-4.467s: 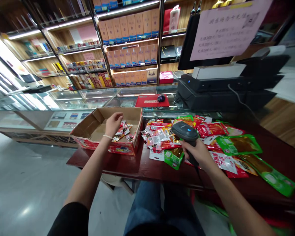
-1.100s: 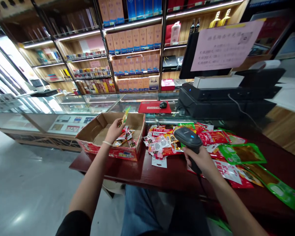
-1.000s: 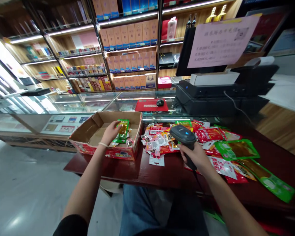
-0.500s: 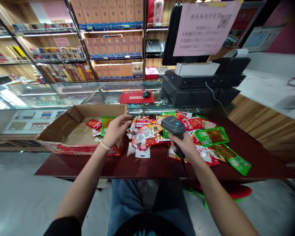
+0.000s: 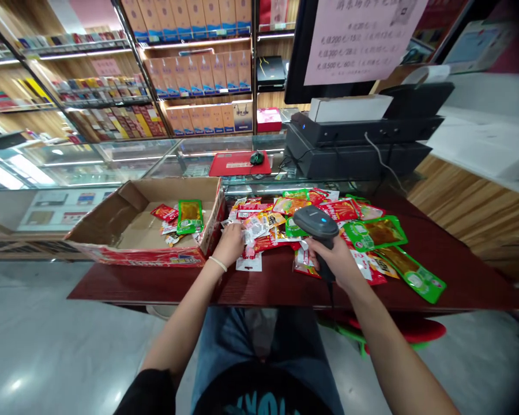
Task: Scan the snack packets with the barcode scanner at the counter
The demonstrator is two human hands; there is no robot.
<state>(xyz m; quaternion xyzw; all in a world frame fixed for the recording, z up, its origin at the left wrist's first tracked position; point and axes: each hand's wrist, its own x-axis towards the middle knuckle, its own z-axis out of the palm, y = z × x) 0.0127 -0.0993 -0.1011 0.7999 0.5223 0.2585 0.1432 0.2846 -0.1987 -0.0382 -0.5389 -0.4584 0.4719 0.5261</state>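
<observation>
My right hand (image 5: 335, 259) is wrapped around the handle of a dark barcode scanner (image 5: 316, 222) with a blue light on top, held above a pile of snack packets (image 5: 281, 222). At the pile's left edge, my left hand (image 5: 230, 246) has its fingers curled onto a small white and pink snack packet (image 5: 237, 222); its fingertips are partly hidden. To the left stands an open cardboard box (image 5: 112, 256). Inside it lie a green snack packet (image 5: 190, 216) and a few red and white ones. Larger green packets (image 5: 374, 233) lie right of the scanner.
All this sits on a dark red-brown table (image 5: 268, 288). Behind it are a glass counter, a red mouse pad (image 5: 225, 164) with a mouse (image 5: 256, 157), and a black cash drawer (image 5: 350, 153) beneath a monitor. A red and green stool (image 5: 415, 331) is under the table's right side.
My left hand has moved from above the box's right edge, right and down onto the pile's left side, and its fingers have closed. A green packet now shows fully in the box.
</observation>
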